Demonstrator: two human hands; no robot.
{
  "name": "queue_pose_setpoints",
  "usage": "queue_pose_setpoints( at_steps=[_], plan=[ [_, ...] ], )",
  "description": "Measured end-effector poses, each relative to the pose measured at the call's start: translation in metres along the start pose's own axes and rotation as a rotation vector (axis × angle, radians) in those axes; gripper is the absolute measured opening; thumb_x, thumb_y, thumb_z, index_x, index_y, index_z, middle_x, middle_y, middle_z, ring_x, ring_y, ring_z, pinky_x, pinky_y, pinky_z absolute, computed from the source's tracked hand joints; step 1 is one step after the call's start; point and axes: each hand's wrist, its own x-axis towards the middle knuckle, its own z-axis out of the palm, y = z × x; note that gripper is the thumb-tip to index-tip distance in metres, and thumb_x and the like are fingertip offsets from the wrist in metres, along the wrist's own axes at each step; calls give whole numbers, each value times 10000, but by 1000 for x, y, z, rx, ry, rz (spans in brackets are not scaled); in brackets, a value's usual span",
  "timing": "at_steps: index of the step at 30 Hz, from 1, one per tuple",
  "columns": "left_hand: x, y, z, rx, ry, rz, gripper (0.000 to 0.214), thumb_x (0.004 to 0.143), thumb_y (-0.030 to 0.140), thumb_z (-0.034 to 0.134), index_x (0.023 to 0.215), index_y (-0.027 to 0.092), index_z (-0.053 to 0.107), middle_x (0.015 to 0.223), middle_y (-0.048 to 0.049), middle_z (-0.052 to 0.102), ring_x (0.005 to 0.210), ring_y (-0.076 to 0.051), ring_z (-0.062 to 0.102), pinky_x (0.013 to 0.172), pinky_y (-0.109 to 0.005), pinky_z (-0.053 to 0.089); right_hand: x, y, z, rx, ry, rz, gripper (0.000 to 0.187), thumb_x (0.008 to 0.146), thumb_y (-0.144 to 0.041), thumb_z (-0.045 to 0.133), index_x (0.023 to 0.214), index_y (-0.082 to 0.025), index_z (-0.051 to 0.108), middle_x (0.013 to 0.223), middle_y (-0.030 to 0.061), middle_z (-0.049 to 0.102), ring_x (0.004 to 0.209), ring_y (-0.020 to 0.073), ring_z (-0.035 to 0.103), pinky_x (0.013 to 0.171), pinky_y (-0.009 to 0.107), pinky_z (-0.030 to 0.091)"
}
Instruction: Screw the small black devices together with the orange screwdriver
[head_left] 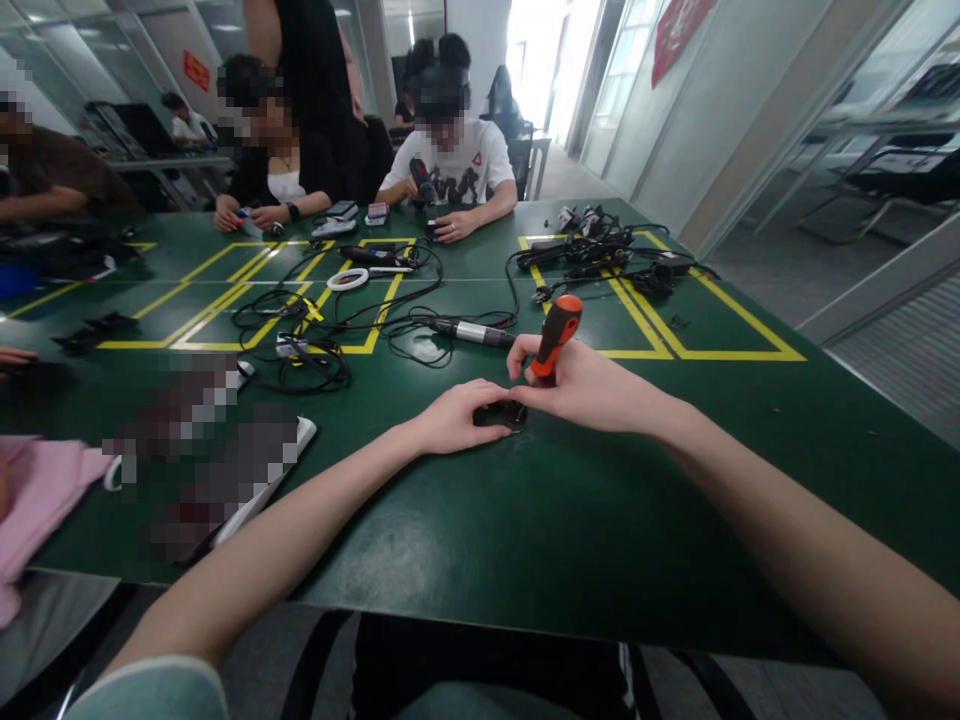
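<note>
My right hand [581, 385] is closed around a screwdriver with an orange and black handle [556, 333], held upright with its tip down on a small black part [504, 413] on the green table [525, 520]. My left hand [457, 415] presses on that black part from the left, fingers curled over it. The screwdriver's shaft is hidden by my fingers.
Tangled black cables [315, 330], a white ring [348, 279] and a silver-black tool [471, 332] lie beyond my hands. More black parts and cables [600, 250] sit at the far right inside yellow tape lines. Other people sit at the far and left sides. A pink cloth [37, 495] lies at left.
</note>
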Motion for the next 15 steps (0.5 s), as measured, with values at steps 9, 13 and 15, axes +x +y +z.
queue_pose_setpoints(
  at_steps=[9, 13, 15],
  plan=[
    [-1, 0, 0, -5, 6, -11, 337, 904, 289, 803, 1205, 156, 729, 1153, -116, 762, 1078, -258, 704, 988, -403, 570, 1, 0, 1, 63, -7, 23, 226, 731, -178, 611, 933, -226, 521, 725, -58, 509, 614, 141, 460, 628, 302, 361],
    [-1, 1, 0, -16, 3, -17, 362, 901, 275, 798, 1240, 172, 720, 1202, -113, 763, 1099, -255, 706, 999, -405, 574, -1, -3, 1, 73, -37, 34, 234, 712, -162, 619, 909, -231, 513, 729, -59, 509, 634, 141, 468, 632, 294, 369],
    [0, 1, 0, -15, -2, -14, 361, 904, 277, 794, 1242, 173, 721, 1208, -116, 765, 1103, -258, 707, 1009, -413, 574, -1, -2, 2, 62, -50, 25, 204, 714, -164, 623, 881, -227, 523, 740, -51, 517, 647, 140, 475, 638, 291, 378]
  ],
)
